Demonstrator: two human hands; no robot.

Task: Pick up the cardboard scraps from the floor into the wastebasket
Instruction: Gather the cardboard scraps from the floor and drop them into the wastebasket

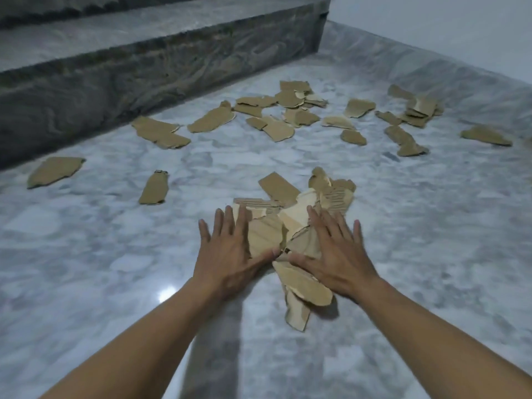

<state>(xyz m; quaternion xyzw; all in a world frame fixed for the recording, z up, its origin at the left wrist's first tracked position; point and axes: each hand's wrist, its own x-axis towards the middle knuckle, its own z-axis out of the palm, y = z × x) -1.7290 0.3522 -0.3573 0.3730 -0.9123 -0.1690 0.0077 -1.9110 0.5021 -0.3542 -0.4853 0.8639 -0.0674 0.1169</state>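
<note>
Both hands are down on a heap of torn tan cardboard scraps [290,226], lower ctr of the frame. Left hand [227,254] lies flat on the heap's left edge, fingers straight & spread wide, thumb angled in toward the middle. Right hand [336,254] mirrors it on the right edge, also flat, fingers fanned out, thumb pointing in. The two thumbs nearly meet over the scraps. Neither hand curls round a piece; the palms just press on the cardboard. Bare forearms run in from the bottom corners.

The heap sits on a pale grey-white marble floor [100,254], pieces overlapping, some paler side up, a couple showing corrugated ribs. One long piece [299,309] pokes out below the hands toward the bottom of the frame.

More loose tan scraps lie spread over the floor further up: a thick cluster [288,108] upper ctr, a small stack [420,108] upper right, a lone piece [486,135] far right, two joined pieces [161,133] left of ctr near the step, a flat scrap [54,171] at mid left & a narrow one [154,188] just right of it. All well apart from the hands.

Dark grey veined stone step [144,70] crosses the upper left; plain white wall [431,30] upper right. Bright glare spot [167,293] on the floor beside the left wrist.
</note>
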